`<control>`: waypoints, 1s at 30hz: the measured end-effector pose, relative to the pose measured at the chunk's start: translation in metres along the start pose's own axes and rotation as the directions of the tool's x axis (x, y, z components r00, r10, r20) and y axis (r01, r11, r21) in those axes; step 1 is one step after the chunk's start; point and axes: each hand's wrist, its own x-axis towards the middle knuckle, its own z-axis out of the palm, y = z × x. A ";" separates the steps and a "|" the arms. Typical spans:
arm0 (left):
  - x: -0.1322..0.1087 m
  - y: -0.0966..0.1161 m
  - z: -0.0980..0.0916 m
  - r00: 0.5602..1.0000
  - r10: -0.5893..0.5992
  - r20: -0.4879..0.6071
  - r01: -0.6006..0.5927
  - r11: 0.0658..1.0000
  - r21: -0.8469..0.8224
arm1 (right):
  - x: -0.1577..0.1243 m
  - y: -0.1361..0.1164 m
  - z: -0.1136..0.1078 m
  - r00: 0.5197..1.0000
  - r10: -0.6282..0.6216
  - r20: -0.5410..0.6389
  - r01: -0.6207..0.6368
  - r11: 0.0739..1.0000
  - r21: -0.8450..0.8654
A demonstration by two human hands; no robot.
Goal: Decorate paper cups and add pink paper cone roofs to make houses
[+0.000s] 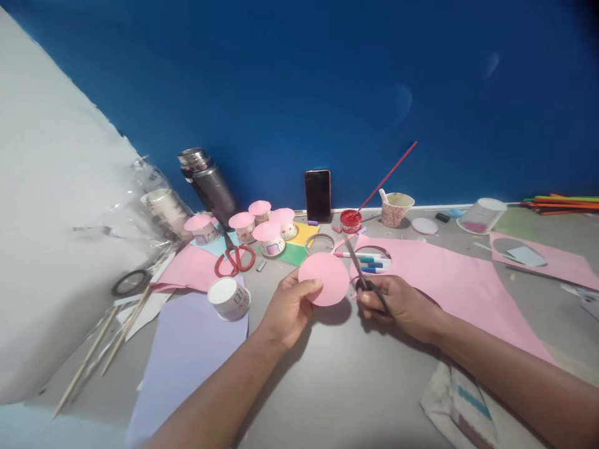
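Note:
Between thumb and fingers, my left hand (pixel 292 305) pinches a round pink paper disc (pixel 324 279) at its left edge. My right hand (pixel 393 302) is closed on the dark handles of a pair of scissors (pixel 356 265), whose blades point up and away beside the disc's right edge. Behind the scissors lies a large pink sheet (pixel 449 274) with round holes cut in it, and several markers (pixel 374 262) show there. A white paper cup (pixel 228 298) sits left of my left hand on a lilac sheet (pixel 187 362).
Several small decorated cups with pink tops (pixel 269 240) stand at back left, near red-handled scissors (pixel 234 259) and a leaning flask (pixel 208 187). A phone (pixel 317 196) is propped against the blue wall. Right of it are a red paint pot (pixel 350 221) and a patterned cup (pixel 395 211).

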 end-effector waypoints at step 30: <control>-0.004 -0.013 0.004 0.999 -0.003 0.032 -0.002 0.989 0.151 | -0.001 -0.006 0.000 0.978 -0.096 -0.183 0.114 0.989 0.092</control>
